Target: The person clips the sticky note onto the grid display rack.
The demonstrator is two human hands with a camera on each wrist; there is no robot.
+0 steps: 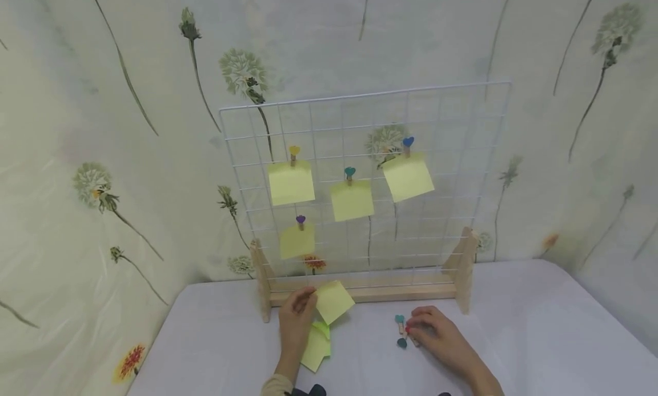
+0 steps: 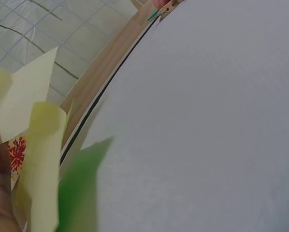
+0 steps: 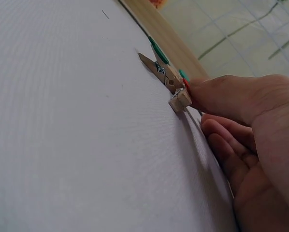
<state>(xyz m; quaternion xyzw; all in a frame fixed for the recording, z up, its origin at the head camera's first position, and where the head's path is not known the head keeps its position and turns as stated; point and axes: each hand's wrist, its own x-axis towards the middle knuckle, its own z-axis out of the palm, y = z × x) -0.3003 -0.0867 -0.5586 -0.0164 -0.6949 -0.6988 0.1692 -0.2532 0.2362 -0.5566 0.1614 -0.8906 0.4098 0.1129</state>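
Head, note (image 1: pixel 335 302): left hand (image 1: pixel 297 320) pinches its edge above the bench (image 1: pixel 205 333); likely light, creasable; hold edges.
Red peg (image 3: pixel 181 98): right hand (image 1: pixel 438 335) pinches it at the bench; likely stiff, springy.

Square yellow note (image 1: pixel 335 302), pinched at its left edge by my left hand (image 1: pixel 297 316) and raised at a tilt, one corner uppermost; the loose notes (image 1: pixel 315 353), yellow with a green piece among them, lie just nearer to me, their edges curling in the left wrist view. Wooden peg with a red head (image 1: pixel 408 330), gripped in my right hand (image 1: pixel 437 334), thumb against the red. Just beside it, two further pegs: one with a teal heart (image 1: pixel 400 319) pointing away from me, one with a dark green head (image 1: pixel 402 343) pointing towards me
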